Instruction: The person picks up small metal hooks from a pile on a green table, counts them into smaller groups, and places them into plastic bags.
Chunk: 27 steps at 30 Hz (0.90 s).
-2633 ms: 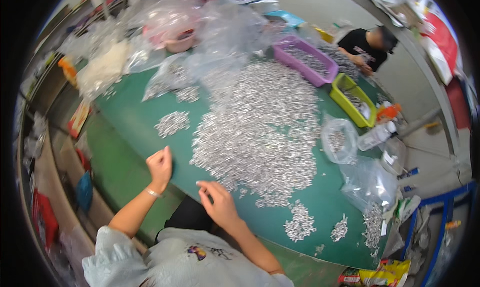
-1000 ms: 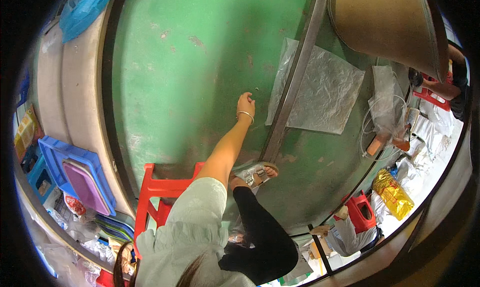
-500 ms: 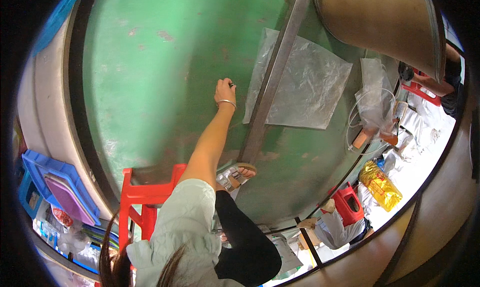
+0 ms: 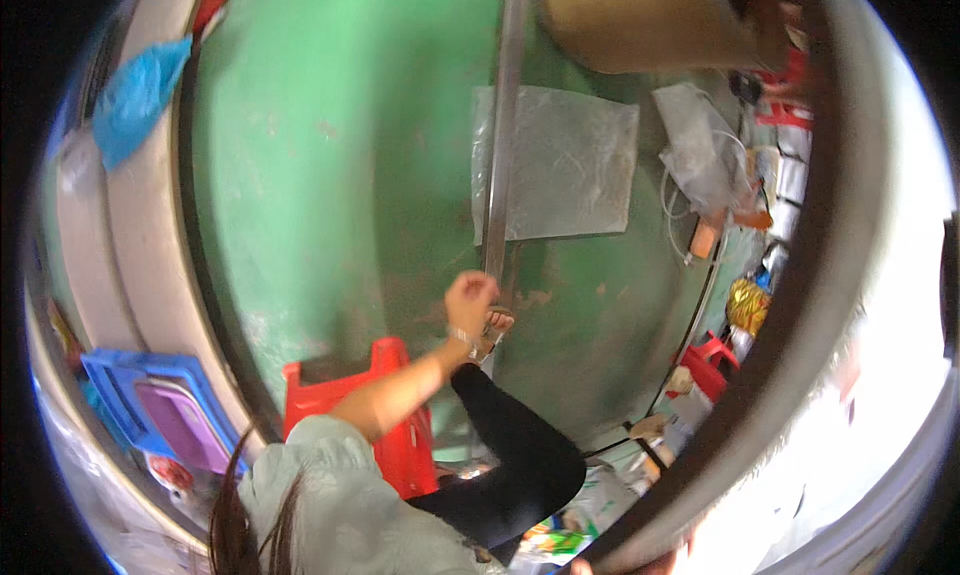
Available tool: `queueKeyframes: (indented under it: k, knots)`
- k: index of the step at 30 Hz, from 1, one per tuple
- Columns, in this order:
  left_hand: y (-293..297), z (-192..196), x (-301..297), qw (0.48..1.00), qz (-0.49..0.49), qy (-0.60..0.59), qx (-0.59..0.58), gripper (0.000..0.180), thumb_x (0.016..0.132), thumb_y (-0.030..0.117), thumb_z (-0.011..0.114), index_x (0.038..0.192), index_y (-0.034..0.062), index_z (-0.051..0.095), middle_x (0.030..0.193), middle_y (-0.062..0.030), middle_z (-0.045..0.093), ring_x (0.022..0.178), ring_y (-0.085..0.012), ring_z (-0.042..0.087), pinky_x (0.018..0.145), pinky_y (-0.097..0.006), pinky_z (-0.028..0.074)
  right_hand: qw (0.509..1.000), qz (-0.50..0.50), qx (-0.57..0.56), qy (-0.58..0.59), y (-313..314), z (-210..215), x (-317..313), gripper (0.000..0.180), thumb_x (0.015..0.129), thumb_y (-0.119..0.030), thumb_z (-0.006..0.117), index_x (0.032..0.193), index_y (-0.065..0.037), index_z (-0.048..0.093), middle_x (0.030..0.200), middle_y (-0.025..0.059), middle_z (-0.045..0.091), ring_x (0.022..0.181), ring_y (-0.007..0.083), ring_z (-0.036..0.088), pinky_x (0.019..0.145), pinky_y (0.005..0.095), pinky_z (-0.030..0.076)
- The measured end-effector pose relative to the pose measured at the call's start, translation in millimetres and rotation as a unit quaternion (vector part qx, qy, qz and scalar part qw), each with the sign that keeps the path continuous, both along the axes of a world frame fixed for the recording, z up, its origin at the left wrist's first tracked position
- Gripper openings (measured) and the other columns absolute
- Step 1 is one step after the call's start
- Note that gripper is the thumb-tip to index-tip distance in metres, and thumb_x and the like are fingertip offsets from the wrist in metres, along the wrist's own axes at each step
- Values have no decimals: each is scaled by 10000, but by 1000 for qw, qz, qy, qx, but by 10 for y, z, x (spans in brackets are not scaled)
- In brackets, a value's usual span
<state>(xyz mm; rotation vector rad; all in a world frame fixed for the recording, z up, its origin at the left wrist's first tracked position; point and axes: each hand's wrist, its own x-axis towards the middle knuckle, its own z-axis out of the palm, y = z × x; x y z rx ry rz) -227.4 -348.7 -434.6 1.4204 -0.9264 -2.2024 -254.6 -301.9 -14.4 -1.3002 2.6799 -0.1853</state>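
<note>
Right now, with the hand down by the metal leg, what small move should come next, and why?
Probably ease the left hand down to the green floor beside the metal leg: its fingers look curled, close to the sandalled foot, and nothing shows in its grip.

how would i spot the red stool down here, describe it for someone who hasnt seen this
Start at the wide green floor and follow the metal bar down to the person's hand. Just lower left stands the red plastic stool, the only bright red seat beside the black-clad leg.

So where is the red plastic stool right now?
In the head view, the red stool stands low and left of centre on the green floor, under the person's outstretched forearm.
</note>
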Motion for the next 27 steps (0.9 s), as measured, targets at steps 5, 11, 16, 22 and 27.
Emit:
queueKeyframes:
  k: [5, 11, 16, 22, 27]
  knots:
    - [299, 1566, 1025, 992, -124, 30, -22, 98, 836, -30, 673, 897, 2, 603, 849, -36, 639, 762, -88, 596, 709, -226, 486, 995, -9, -88, -45, -127, 96, 35, 736, 735, -329, 729, 1294, 47, 432, 1317, 283, 432, 1246, 479, 403, 1035, 568, 309]
    - [695, 2760, 1698, 947, -180, 256, -77, 162, 834, -130, 607, 899, -8, 522, 950, -83, 581, 789, -87, 545, 722, -219, 463, 973, 10, -228, 19, -111, -12, 63, 656, 709, -139, 704, 1286, 28, 439, 1332, 228, 425, 1257, 407, 408, 1065, 488, 329]
    - [1100, 3203, 2295, 894, -267, 305, -190, 161, 823, -138, 585, 905, -22, 508, 993, -142, 552, 851, -158, 551, 778, -279, 483, 953, -35, -251, 169, 157, -50, 562, 532, 740, -190, 710, 1193, 7, 514, 1287, 204, 451, 1247, 378, 406, 1060, 502, 312]
    - [1164, 3704, 2272, 749, -306, 450, -378, 190, 787, -142, 599, 881, 6, 528, 980, -129, 567, 867, -194, 561, 801, -308, 471, 958, -199, -192, 79, 1593, 516, 1835, 394, 745, -179, 716, 1097, -47, 597, 1215, 130, 519, 1239, 320, 426, 1048, 481, 312]
    - [1569, 4244, 1954, 574, -506, 448, -462, 166, 727, -54, 713, 830, 24, 609, 818, -94, 620, 775, -247, 602, 749, -324, 459, 876, -429, -170, 140, 2952, 382, 2793, 423, 779, -161, 710, 1161, -49, 566, 1233, 135, 509, 1225, 347, 428, 1008, 449, 330]
